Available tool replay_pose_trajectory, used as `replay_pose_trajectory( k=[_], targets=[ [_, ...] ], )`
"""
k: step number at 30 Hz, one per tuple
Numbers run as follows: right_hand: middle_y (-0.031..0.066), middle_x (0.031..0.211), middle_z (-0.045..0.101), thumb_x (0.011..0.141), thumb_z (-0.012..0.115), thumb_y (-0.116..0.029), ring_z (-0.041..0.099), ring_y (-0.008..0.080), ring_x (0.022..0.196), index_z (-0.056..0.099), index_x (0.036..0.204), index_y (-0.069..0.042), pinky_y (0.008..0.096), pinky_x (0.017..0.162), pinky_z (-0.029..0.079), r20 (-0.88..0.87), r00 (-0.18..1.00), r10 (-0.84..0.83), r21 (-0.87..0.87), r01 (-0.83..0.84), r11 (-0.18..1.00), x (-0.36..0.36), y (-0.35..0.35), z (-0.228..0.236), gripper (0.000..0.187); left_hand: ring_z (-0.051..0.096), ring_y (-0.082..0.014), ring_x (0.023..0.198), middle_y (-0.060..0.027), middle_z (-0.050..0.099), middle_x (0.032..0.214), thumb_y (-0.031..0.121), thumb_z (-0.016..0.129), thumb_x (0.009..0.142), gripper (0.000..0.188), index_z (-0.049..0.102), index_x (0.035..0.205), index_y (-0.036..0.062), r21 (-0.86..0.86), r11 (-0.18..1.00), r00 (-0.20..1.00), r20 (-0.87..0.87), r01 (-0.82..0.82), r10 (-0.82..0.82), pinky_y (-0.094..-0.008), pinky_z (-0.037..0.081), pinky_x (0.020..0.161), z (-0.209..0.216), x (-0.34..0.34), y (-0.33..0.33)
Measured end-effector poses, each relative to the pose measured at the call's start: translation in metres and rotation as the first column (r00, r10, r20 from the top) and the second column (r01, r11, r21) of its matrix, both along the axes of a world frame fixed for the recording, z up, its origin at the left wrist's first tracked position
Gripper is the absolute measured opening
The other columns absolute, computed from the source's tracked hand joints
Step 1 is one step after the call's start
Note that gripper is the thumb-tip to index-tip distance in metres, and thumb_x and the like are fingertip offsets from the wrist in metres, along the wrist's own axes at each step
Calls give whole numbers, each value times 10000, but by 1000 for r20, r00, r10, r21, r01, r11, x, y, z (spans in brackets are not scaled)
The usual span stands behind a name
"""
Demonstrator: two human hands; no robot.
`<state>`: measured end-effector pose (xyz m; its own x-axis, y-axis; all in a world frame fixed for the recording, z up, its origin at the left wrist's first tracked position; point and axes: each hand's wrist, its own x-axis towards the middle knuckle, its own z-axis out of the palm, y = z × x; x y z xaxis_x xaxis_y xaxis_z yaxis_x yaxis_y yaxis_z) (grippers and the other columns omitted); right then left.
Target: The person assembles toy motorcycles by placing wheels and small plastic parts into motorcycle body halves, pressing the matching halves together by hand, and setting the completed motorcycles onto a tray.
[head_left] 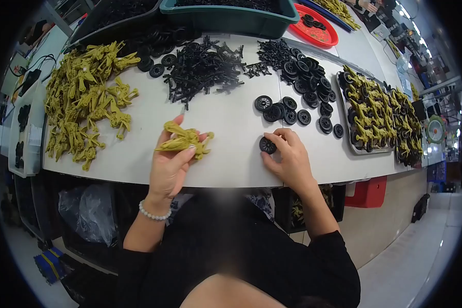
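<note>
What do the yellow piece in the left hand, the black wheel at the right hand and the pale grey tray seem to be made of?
Yellow piece: probably moulded plastic, satin; even colour, soft highlights.
Black wheel: likely plastic, slightly glossy; fine, evenly spaced spokes suggest moulding.
Tray: perhaps metal; pale grey, shiny rim, though plastic is possible.

A green tub (231, 20) stands at the far side of the worktop (226, 164), a round red tray (331, 37) just right of it. Below, a crumpled clear bag (90, 211) lies left and a red bin (368, 193) sits right. A small fan (435, 130) stands at far right.
</note>
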<state>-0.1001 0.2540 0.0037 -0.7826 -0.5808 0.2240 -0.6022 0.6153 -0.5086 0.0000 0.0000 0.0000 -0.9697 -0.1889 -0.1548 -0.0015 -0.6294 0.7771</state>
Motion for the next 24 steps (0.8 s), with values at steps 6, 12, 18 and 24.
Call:
replay_pose_trajectory(
  k=[6,12,18,24],
  targets=[
    [88,972,583,711,703,-106,563,277,867,648,984,-35,374,754,455,-263,953,-151,38,166,985,-24,13,9,288,561,-213,1139,-133,578,1179,-118,548,846,592,343,1388,6,-176,984,1000,1,-5,5,-316,456,978,-4,-13,15],
    [89,887,593,729,722,-113,564,264,862,663,896,-25,365,750,460,-274,962,-10,-3,9,1000,-73,-14,39,198,577,-156,1037,-91,538,1179,-78,594,841,662,282,1421,-7,-310,951,1000,24,10,-2,-281,486,908,-1,-21,23],
    [96,857,619,780,678,-112,585,239,848,672,873,-17,343,756,479,-92,987,135,91,-127,988,-134,-64,29,133,508,-209,1078,-146,441,1230,66,758,758,918,173,1459,-33,-822,570,1000,6,-13,31,-315,469,914,-5,-4,15],
    [110,892,626,770,680,-122,600,246,859,669,918,-16,349,789,483,57,971,233,157,-239,958,-136,-97,27,183,419,-287,1139,-189,419,1251,170,823,695,1019,180,1452,-55,-987,158,980,5,-27,198,-366,399,944,4,19,-1]
  ],
)
